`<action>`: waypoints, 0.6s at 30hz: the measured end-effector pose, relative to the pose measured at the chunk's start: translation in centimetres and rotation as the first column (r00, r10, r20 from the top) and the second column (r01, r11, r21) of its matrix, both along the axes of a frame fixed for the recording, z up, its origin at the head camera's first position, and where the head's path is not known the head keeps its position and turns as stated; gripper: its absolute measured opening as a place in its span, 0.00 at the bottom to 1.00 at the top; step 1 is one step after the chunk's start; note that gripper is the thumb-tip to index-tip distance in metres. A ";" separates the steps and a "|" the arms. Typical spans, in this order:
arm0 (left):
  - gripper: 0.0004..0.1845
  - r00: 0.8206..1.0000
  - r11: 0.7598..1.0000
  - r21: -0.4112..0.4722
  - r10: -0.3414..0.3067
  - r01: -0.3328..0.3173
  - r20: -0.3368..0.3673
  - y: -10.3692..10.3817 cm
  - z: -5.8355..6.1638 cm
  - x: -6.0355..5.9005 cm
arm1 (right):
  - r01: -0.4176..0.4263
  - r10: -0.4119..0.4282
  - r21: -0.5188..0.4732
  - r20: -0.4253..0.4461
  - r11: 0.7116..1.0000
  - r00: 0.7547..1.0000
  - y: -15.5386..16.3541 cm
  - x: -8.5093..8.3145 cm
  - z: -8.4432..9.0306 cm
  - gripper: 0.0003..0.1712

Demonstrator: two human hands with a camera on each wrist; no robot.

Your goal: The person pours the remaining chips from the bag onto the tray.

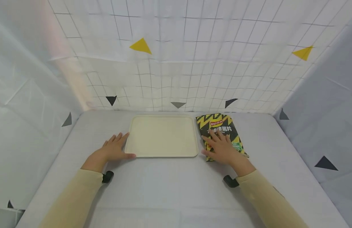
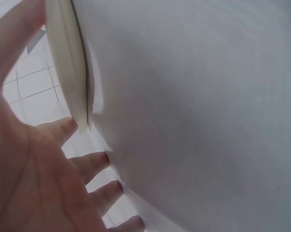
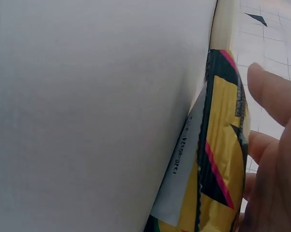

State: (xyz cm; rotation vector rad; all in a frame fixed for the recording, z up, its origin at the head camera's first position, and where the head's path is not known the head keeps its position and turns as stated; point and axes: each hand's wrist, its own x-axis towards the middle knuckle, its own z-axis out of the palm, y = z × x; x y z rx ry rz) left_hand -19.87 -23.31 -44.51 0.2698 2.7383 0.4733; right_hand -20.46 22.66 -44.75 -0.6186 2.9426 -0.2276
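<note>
Fingers (image 1: 220, 134) of the right hand (image 1: 221, 148) lie spread flat on the chip bag (image 1: 220, 131), gripping nothing; the bag rests on the surface (image 1: 170, 186) just right of the tray (image 1: 162, 136), outside it. Left hand (image 1: 114, 148) lies open at the tray's left edge, thumb along its near rim. Judging by this, the tray holds nothing and the bag is not yet lifted.

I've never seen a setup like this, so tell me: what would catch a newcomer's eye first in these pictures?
Most striking is the black-and-yellow chip bag lying flat on the grey table, with the right hand resting spread on it. Just to its left sits a cream tray, with nothing on it, and the left hand touches its near left corner with straight fingers. Behind, a white gridded backdrop carries scattered yellow and dark triangles.
</note>
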 end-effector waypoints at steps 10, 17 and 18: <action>0.64 1.000 1.000 0.003 0.010 -0.011 0.018 -0.3 0.0 0.0 | 0.005 -0.004 0.094 -0.016 0.996 1.000 -0.4 -0.3 -0.1 0.40; 0.64 1.000 1.000 0.014 0.003 -0.003 0.014 0.0 0.4 0.2 | 0.010 -0.010 0.112 0.002 0.994 1.000 -0.6 -0.4 0.2 0.39; 0.64 1.000 1.000 0.012 0.002 -0.002 0.013 0.1 0.4 0.2 | 0.011 -0.012 0.117 0.003 0.993 1.000 -0.6 -0.4 0.1 0.39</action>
